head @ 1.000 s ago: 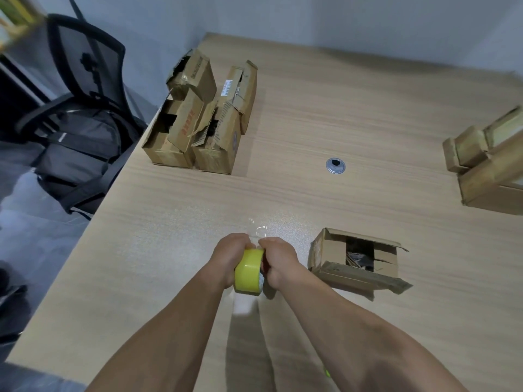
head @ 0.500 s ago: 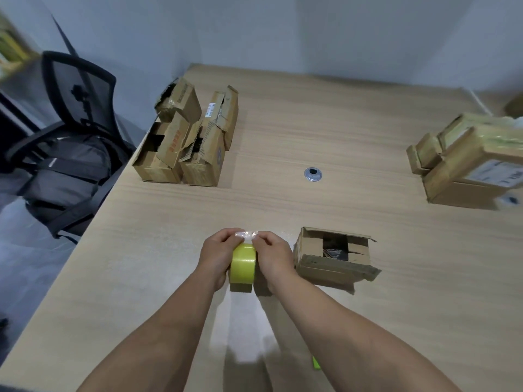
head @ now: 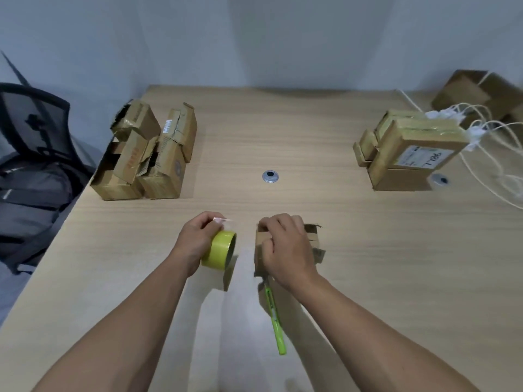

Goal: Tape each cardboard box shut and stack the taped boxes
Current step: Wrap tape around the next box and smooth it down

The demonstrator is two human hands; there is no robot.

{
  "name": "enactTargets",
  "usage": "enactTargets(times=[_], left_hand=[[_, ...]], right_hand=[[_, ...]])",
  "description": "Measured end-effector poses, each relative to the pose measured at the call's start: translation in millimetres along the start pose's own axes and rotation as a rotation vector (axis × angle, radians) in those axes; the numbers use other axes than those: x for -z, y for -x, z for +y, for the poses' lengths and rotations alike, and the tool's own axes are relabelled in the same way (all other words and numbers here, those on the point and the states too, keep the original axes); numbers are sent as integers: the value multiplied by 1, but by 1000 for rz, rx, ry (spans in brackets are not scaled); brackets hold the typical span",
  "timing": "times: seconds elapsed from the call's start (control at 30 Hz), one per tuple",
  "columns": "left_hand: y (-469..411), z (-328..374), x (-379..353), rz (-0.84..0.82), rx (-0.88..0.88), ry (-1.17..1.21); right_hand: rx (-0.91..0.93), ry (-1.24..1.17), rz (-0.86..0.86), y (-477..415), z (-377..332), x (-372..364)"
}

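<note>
1. A pale wood-grain desk [head: 283, 131] is standing against a grey wall, with a black mesh chair [head: 31, 117] sitting off its left edge.
2. The left hand [head: 198, 239] is holding the yellow-green roll of clear packing tape [head: 219, 250] just above the desk. Its grip is closed round the roll and the fingertips are pinching the loose tape end [head: 222, 220].
3. The right hand [head: 285, 250] is curling its fingers over the near-left top of the small open brown cardboard box [head: 314, 236]. Its grip is closed on the box.
4. Change: half a second ago both hands were working the roll. Now the right hand is off it and on the box beside it.
5. Meaning, as a guess: the tape end is freed, so the person is moving to fold the flaps and tape this box.
6. A slim bright-green pen-like tool [head: 276, 321] is lying on the desk under the right wrist.
7. Untaped brown cardboard boxes [head: 141, 165] are waiting far left. Taped brown cardboard boxes [head: 407, 154] are stacked far right, beside white cords [head: 495, 154].
8. Most of the task is still remaining.
</note>
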State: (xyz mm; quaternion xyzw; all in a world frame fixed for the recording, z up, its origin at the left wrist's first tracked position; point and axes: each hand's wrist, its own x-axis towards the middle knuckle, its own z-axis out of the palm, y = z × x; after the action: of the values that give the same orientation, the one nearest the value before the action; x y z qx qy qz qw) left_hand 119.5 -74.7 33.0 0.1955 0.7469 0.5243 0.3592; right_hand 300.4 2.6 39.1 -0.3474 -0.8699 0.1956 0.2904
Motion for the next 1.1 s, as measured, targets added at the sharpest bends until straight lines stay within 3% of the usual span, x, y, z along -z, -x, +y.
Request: enactTargets(times=[0.07, 0.17, 0.3, 0.6, 0.93, 1.03, 1.1], left_hand=[[0, 9, -11, -7, -27, -40], [-1, 23, -26, 8, -43, -92], [-1, 40, -37, -14, -72, -187], [-10, 72, -66, -295, -109, -655], [-20, 102, -153, -616, -111, -1106], [-20, 102, -173, -711, -105, -1167], [-23, 98, -181, -781, -82, -1174]], right_hand=[[-21, 151, 5, 4, 22, 8], [-139, 266, -205, 8, 48, 15], [-213, 216, -390, 10, 76, 10], [-181, -4, -280, 20, 111, -3], [-201, -153, -213, 24, 144, -1], [-236, -90, -317, 23, 147, -3], [-247, -189, -321, 19, 150, 0]])
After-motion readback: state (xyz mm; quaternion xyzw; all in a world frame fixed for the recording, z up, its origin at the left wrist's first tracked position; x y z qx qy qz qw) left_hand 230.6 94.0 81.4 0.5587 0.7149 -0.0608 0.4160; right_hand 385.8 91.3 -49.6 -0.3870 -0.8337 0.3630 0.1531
